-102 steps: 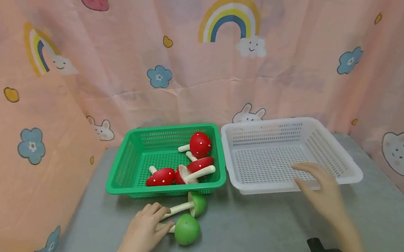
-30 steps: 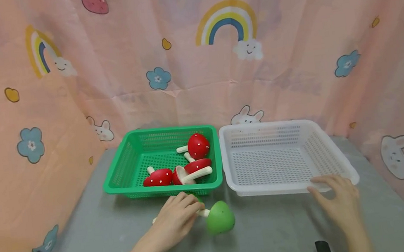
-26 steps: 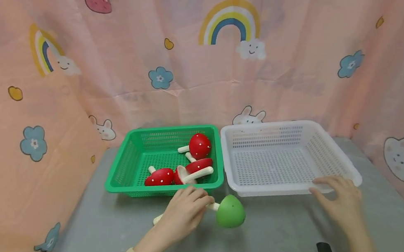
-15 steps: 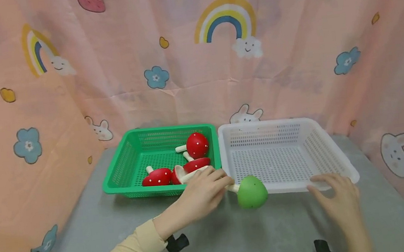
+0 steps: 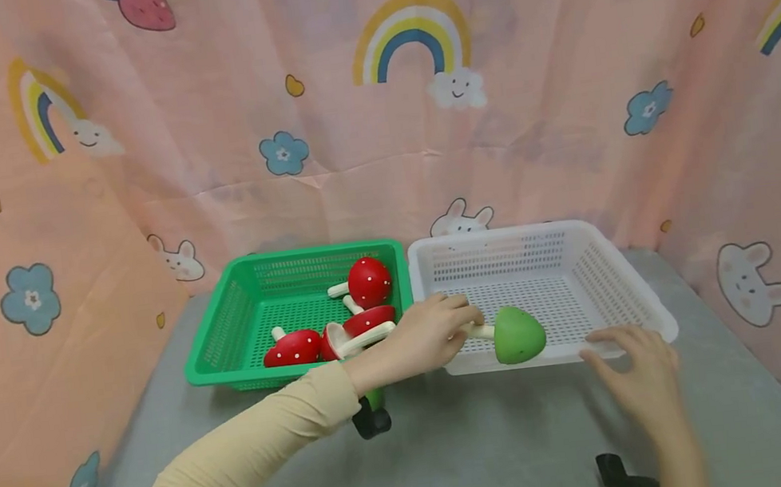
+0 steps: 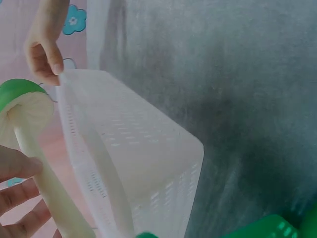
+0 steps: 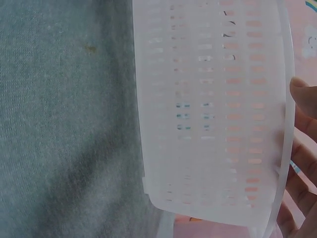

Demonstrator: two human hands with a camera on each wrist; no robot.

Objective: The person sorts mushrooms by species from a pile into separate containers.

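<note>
My left hand (image 5: pixel 437 334) pinches the stem of a toy mushroom (image 5: pixel 519 335) with a green cap, held above the front rim of the white basket (image 5: pixel 418 276). In the left wrist view, thumb and fingers lie on the cream stem (image 6: pixel 47 181) below the cap. At the front right corner of that basket, my right hand (image 5: pixel 641 380) grips the rim, thumb outside and fingers over the edge. The right wrist view shows this hand (image 7: pixel 303 144) at the rim of the slotted basket wall (image 7: pixel 213 148). Another green mushroom (image 5: pixel 375 398) is mostly hidden under my left forearm.
Left of the white basket stands a green basket (image 5: pixel 221 319) holding several red-capped toy mushrooms (image 5: pixel 369 282) with white dots. Both baskets rest on a grey cloth-covered table (image 5: pixel 473 459). A pink patterned curtain (image 5: pixel 541 170) hangs behind and along the sides.
My left hand has picked up one green mushroom by its stem and carried it rightward and up, from before the green basket to the white one. My right hand has come onto the white rim.
</note>
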